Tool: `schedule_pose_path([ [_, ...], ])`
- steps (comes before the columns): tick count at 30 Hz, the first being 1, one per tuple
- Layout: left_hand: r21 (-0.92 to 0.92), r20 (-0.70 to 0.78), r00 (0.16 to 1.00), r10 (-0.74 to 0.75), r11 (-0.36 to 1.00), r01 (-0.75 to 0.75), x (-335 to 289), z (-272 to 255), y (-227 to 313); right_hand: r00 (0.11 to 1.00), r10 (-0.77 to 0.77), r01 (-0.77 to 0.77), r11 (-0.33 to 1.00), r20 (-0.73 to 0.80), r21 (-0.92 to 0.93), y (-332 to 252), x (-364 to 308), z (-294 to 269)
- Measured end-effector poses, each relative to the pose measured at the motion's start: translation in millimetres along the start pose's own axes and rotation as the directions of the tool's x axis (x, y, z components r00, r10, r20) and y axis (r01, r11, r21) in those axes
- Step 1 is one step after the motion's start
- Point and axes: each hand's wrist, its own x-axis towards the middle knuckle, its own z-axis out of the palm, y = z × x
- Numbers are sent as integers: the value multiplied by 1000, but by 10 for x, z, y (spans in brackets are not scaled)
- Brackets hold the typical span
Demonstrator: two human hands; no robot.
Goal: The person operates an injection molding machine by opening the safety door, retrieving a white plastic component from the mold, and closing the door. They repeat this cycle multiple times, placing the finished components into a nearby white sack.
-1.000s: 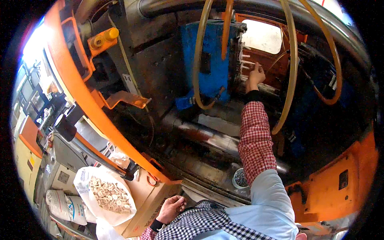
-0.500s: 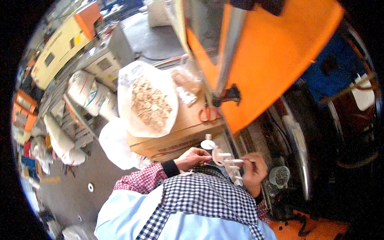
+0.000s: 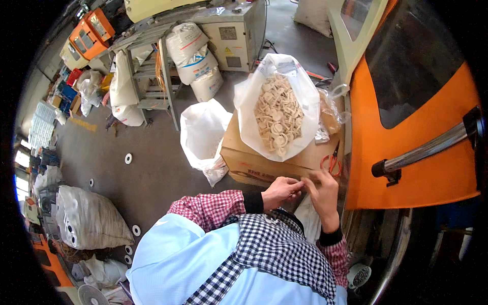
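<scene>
My left hand (image 3: 280,193) is closed in a pinch just in front of the cardboard box (image 3: 244,157). Right beside it, my right hand (image 3: 324,193) is bent over with its fingers pinched, and the fingertips of both hands nearly touch. Whatever they hold, if anything, is too small or hidden. Beyond them, a white plastic bag (image 3: 250,119) stands open on the box, full of small cream-coloured plastic pieces (image 3: 279,112). Red-handled scissors (image 3: 331,163) lie on the box near my right hand. Something whitish (image 3: 308,217) shows below my right wrist.
A second open white bag (image 3: 201,129) stands on the floor left of the box. An orange machine door (image 3: 358,147) with a metal handle bar (image 3: 427,150) rises at the right. Full sacks (image 3: 195,66) are stacked beside a metal step stand (image 3: 152,94). White rings (image 3: 128,158) lie on the floor.
The view has swung, so the box and bags sit farther right. My hands have come together; the white moulded piece with several discs that was between them no longer shows.
</scene>
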Motion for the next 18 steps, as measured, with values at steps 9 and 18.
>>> schedule_pose_path([
  [9, 220, 461, 852, -247, 962, 161, 27, 964, 5, 825, 389, -410, 911, -411, 39, -187, -1226, -722],
  [18, 326, 783, 575, -236, 944, -55, 290, 2305, -304, 663, 171, -527, 798, -728, -293, -69, -2024, -1778],
])
